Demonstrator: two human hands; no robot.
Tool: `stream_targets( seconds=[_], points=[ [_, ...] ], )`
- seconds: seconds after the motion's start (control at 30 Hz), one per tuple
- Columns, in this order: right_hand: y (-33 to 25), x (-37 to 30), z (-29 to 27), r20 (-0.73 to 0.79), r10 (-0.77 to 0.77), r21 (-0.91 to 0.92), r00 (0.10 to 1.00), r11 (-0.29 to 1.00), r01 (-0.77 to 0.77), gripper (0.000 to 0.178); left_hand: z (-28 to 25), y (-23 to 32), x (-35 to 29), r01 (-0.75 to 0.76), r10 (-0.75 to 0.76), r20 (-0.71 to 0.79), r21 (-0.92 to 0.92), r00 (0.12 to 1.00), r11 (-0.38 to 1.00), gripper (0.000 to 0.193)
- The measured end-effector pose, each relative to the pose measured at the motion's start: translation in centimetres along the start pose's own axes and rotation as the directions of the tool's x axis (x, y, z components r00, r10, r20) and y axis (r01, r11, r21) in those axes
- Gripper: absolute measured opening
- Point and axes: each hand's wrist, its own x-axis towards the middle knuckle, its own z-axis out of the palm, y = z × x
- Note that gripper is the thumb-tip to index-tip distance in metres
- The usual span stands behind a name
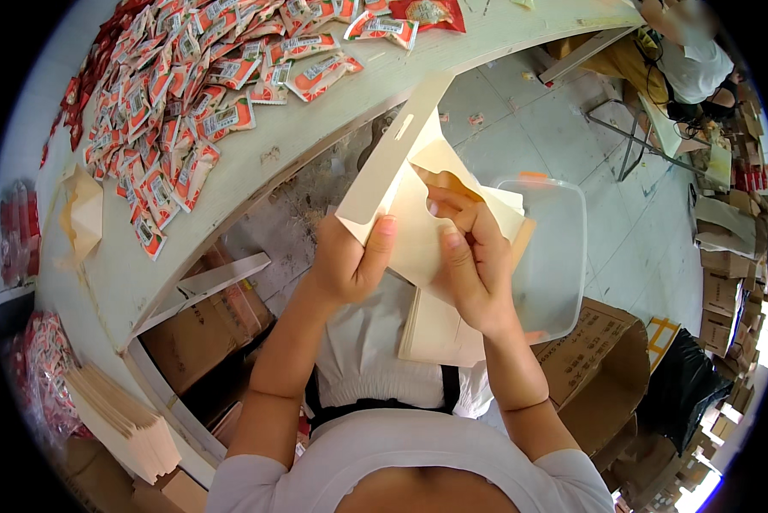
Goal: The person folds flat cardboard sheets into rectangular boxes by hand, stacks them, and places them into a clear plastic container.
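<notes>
A cream cardboard box (pixel 410 222), partly folded, is held up in front of my lap. It has a long top panel with a narrow slot and a rounded cut-out in its side. My left hand (pixel 351 256) grips its lower left side, the thumb lying on the outer face. My right hand (pixel 478 261) pinches the side near the cut-out, with some fingers reaching inside the opening. Across my lap lies a stack of flat cream cartons (pixel 435 329), partly behind the right hand.
Red and white wrapped packets (pixel 187 94) are heaped on the pale table (pixel 256 171), where another folded box (pixel 82 214) also stands. A clear plastic tub (pixel 564 248) and an open brown carton (pixel 593 376) are to my right. Flat cartons (pixel 127 419) stand at lower left. Another person (pixel 694 73) sits far right.
</notes>
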Motion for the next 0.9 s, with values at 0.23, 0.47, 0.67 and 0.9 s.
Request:
stream_targets(
  seconds=[0.23,0.47,0.67,0.9],
  points=[
    [-0.2,-0.7,0.1,0.144,-0.133,-0.018,0.981,0.99,0.137,0.01,-1.5,0.6,0.5,0.425,-0.307,0.307,-0.77,0.901,0.476,0.075],
    [0.4,-1.3,1.6,0.305,-0.164,-0.161,0.938,0.962,0.22,0.026,0.1,-0.2,-0.9,0.36,-0.265,0.434,-0.888,0.861,-0.284,0.057],
    [-0.1,-2.2,1.8,0.337,-0.024,-0.191,0.941,0.977,0.094,0.032,0.3,0.8,-1.1,0.394,-0.26,0.462,-0.877,0.848,-0.274,0.057],
    [0.3,-2.7,2.6,0.382,-0.122,-0.264,0.916,0.936,0.234,0.035,-0.6,1.4,-0.3,0.506,-0.271,0.47,-0.859,0.84,0.08,0.058]
  ],
)
